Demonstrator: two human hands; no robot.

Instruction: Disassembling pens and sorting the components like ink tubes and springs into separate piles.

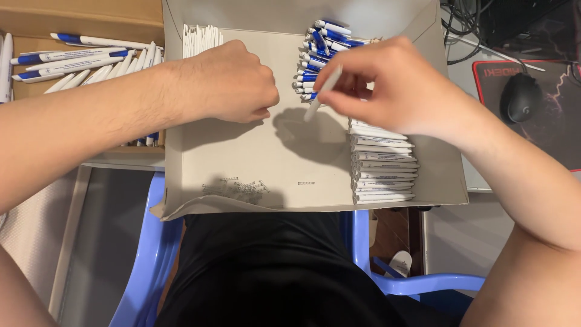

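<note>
Cardboard tray [242,163] fills frame centre, pen stacks [382,169] along its right. Right hand [405,91] pinches a white pen barrel [321,94] mid-shaft: light, stiff, slick plastic, likely. Left hand [233,82] fisted, contents unclear.

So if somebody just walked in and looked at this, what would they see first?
Probably the two bare arms meeting over a shallow cardboard box lid. The right hand pinches a white pen barrel above a heap of blue-and-white pens at the lid's far side, while the left hand is curled into a fist beside it. Next, a neat row of white pens stacked along the lid's right wall, and more pens in a box at far left.
</note>
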